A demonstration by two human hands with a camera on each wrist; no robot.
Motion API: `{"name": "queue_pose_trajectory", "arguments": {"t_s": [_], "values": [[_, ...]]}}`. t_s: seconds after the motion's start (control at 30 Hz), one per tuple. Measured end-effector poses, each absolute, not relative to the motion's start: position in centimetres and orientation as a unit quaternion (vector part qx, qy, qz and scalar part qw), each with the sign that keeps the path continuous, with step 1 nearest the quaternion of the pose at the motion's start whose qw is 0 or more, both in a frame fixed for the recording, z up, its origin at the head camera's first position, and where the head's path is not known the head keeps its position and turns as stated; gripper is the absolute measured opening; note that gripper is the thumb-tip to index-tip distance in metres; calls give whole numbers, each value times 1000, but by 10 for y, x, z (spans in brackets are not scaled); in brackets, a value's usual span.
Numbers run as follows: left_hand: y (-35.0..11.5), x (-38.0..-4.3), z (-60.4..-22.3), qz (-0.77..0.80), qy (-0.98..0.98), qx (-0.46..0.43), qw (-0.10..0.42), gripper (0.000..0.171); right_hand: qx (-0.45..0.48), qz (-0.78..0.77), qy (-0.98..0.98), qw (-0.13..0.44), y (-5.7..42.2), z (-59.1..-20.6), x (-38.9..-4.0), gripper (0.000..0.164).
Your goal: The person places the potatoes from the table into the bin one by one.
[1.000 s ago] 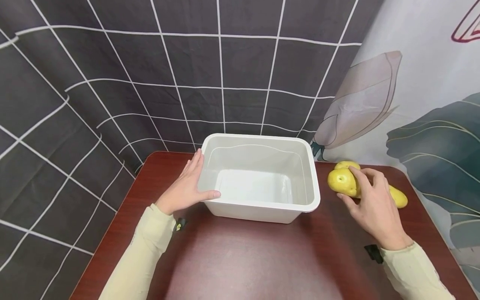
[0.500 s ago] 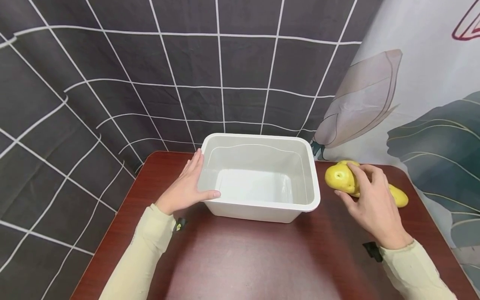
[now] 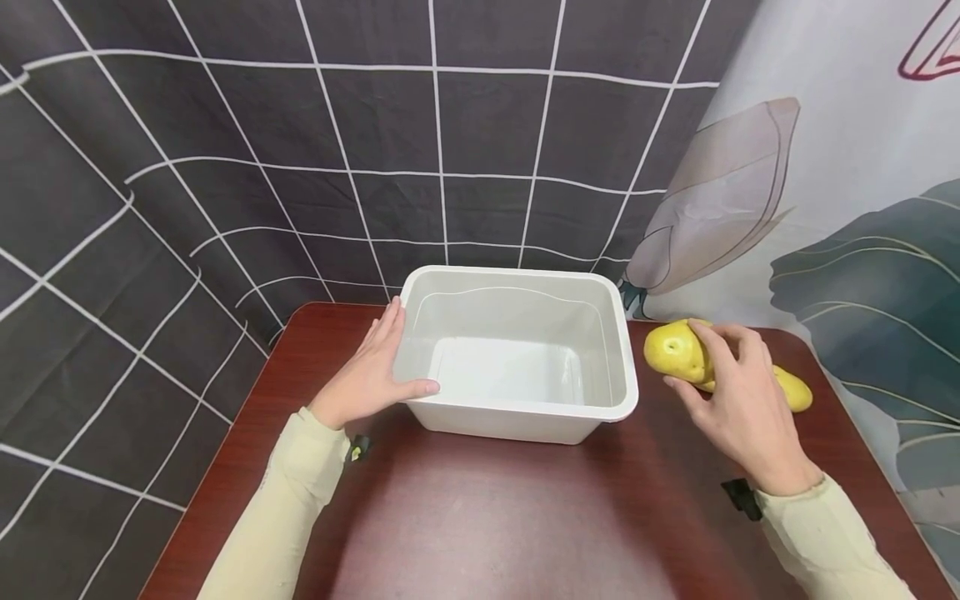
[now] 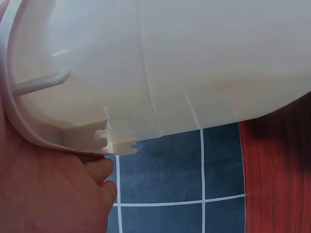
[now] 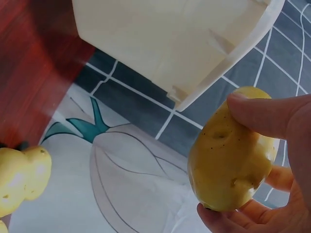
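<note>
A pale grey plastic bin [image 3: 510, 423] stands on the table. My left hand [image 3: 367, 371] rests against its left side, fingers straight along the rim and thumb reaching over the front left corner. In the left wrist view, the fingers [image 4: 99, 170] touch the outside under the rim. To the right of the bin, my right hand [image 3: 742, 408] holds a yellow potato [image 3: 675, 350] between thumb and fingertips. The right wrist view shows this potato [image 5: 228, 155] raised, with small dark eyes on its skin. More potatoes [image 3: 793, 390] lie behind and beside the right hand, partly hidden.
The dark red wooden table [image 3: 487, 517] carries everything. A dark curtain with a white grid [image 3: 487, 125] hangs close behind the bin and at the left. A white curtain with a leaf print [image 3: 825, 250] borders the right edge.
My right hand and its potato have shifted slightly left towards the bin. The left hand and the bin stay in place.
</note>
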State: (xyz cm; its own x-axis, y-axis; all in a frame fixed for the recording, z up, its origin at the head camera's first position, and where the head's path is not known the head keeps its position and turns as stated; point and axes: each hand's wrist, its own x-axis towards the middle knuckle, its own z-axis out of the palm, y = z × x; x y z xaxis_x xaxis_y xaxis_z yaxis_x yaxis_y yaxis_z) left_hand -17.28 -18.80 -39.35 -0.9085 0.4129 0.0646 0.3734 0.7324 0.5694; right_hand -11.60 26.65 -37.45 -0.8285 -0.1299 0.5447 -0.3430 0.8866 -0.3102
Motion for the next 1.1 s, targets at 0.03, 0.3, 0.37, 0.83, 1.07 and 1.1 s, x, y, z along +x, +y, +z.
{"name": "queue_pose_trajectory", "arguments": {"t_s": [0.03, 0.3, 0.37, 0.83, 1.07, 1.1], "values": [[-188, -173, -394, 298, 930, 211, 33, 122, 127, 201, -935, 264, 266, -374, -116, 79], [-188, -173, -394, 298, 930, 215, 32, 121, 122, 202, -938, 254, 259, -368, -115, 81], [-189, -173, -394, 297, 930, 214, 32, 121, 124, 204, -937, 255, 257, -366, -115, 81], [-188, -173, -394, 294, 932, 208, 31, 122, 151, 212, -927, 268, 246, -360, -121, 82], [-189, -173, -395, 294, 932, 208, 31, 122, 157, 221, -927, 261, 238, -359, -121, 80], [-189, -173, -395, 293, 932, 208, 32, 122, 157, 222, -926, 262, 237, -358, -121, 80]]}}
